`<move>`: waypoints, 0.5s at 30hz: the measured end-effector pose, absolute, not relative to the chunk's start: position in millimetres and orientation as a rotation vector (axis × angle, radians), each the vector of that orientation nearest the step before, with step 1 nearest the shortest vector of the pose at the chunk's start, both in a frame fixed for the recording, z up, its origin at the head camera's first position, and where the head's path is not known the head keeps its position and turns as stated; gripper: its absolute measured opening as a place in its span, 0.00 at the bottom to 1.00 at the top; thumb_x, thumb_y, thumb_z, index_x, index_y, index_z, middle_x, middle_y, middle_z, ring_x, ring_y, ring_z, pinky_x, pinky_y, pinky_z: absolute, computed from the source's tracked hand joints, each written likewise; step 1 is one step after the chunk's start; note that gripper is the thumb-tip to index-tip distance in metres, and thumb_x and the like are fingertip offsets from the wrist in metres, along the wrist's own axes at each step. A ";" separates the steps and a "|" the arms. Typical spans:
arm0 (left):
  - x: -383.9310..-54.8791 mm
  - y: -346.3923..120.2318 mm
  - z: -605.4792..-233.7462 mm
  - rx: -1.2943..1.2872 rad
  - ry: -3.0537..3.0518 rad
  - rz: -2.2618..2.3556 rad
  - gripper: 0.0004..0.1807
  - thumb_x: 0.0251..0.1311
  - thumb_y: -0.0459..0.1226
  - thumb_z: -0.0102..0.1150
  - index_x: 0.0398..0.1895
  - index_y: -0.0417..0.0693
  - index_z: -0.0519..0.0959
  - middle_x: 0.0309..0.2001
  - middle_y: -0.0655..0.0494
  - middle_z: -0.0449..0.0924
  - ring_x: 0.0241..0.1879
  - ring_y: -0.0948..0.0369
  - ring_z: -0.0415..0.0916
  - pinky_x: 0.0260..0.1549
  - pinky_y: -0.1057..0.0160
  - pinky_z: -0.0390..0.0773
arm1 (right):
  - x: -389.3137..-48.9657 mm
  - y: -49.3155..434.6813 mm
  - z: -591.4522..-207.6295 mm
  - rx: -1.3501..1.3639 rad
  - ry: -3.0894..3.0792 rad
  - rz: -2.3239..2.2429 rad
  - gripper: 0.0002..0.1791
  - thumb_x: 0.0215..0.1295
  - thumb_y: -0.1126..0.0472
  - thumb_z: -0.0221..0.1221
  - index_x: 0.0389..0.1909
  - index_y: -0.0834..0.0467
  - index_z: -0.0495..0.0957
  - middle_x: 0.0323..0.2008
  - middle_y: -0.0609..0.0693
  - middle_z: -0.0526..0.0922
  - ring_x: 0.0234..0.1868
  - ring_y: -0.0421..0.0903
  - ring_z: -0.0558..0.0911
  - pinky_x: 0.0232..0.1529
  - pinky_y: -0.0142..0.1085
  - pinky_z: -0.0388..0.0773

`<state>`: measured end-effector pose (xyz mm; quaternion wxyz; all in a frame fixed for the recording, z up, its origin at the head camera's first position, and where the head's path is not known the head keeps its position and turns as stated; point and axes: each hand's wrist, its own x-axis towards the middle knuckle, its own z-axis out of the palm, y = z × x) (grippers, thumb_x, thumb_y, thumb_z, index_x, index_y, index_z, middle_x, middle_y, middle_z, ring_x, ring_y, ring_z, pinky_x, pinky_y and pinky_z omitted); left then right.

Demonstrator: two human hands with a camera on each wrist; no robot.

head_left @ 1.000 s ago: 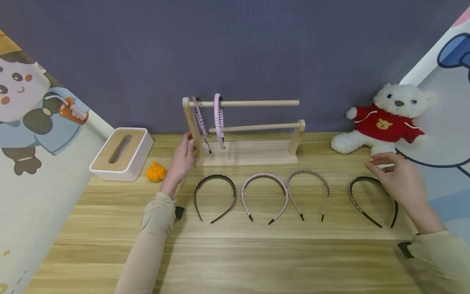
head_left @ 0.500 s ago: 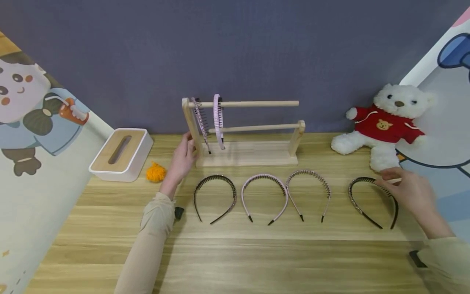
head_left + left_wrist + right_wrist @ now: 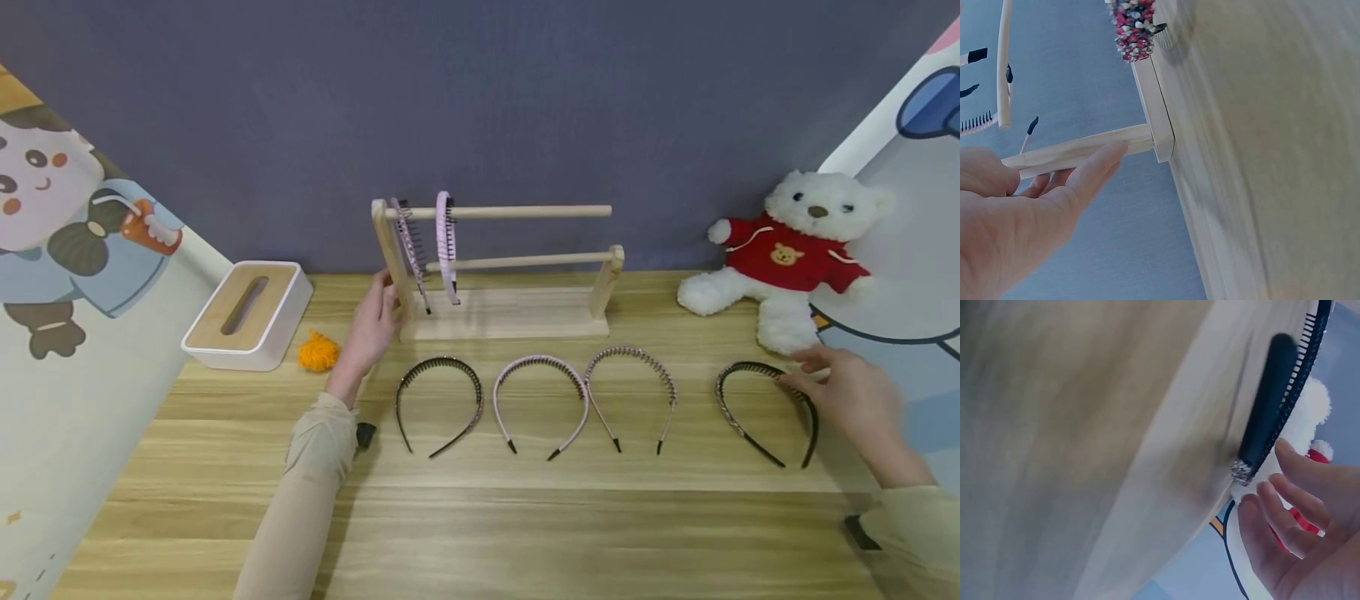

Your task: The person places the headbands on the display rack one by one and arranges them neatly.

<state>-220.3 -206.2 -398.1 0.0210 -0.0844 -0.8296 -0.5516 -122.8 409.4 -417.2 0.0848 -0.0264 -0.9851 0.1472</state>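
My left hand (image 3: 375,318) grips the left post of a wooden headband rack (image 3: 525,312); in the left wrist view its fingers lie along the post (image 3: 1085,147). On the upper bar hang a jewelled pink headband (image 3: 411,250) and a wrapped pink headband (image 3: 446,246). At the right, my right hand (image 3: 855,400) pinches the upper right of a black toothed headband (image 3: 723,396) lying on the table. The right wrist view puts the thumb beside the teeth of the black headband (image 3: 1266,415) and the forefinger close to its sparkling stones.
Before the rack lie a black headband (image 3: 442,362), a pink headband (image 3: 540,358) and a beaded headband (image 3: 633,350). A tissue box (image 3: 247,317) and an orange pompom (image 3: 318,352) stand left. A white teddy bear (image 3: 787,250) sits behind my right hand.
My right hand has come down from beside the bear's foot onto the black headband, then shifted slightly right, and the headband has shifted a little with it. The left hand stays on the post.
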 end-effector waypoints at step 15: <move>-220.0 -206.2 -396.7 -0.255 -2.585 -1.682 0.31 0.88 0.45 0.32 0.85 0.39 0.52 0.78 0.29 0.60 0.73 0.33 0.66 0.66 0.41 0.79 | -120.5 412.2 -417.9 -0.057 -3.025 0.431 0.14 0.66 0.71 0.71 0.46 0.76 0.82 0.34 0.70 0.85 0.26 0.63 0.82 0.16 0.42 0.72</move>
